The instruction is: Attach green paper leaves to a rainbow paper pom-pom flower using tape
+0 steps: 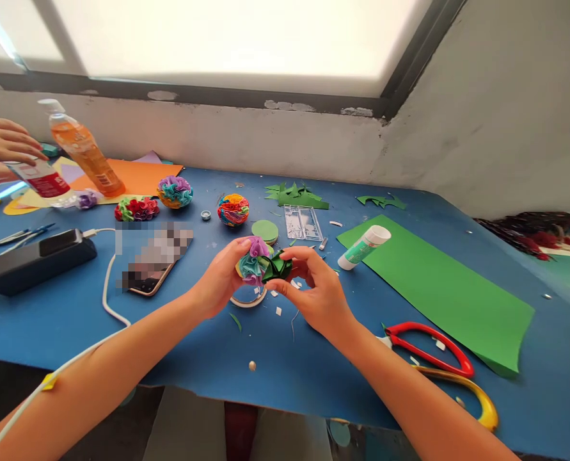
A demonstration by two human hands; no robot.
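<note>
Purple-and-teal ruffled paper ball [253,261] sits above the blue table [179,333], gripped from the left by the left hand [222,275], fingers curled around it. Folded dark green paper petals [276,266] touch its right side, pinched between thumb and fingers of the right hand [316,291]. White glue stick [364,247] lies near on a green paper sheet [438,288], and red-handled scissors [431,351] rest beside the right wrist.

Left hand [220,276] cups a paper ball [253,260] of purple and teal folds; right hand [316,287] pinches a green leaf piece [277,265] against its side; both hover over the blue table [49,314], above a tape ring [249,298]; glue stick [364,247] on green paper [438,288]; scissors [431,349] near the right forearm.
</note>
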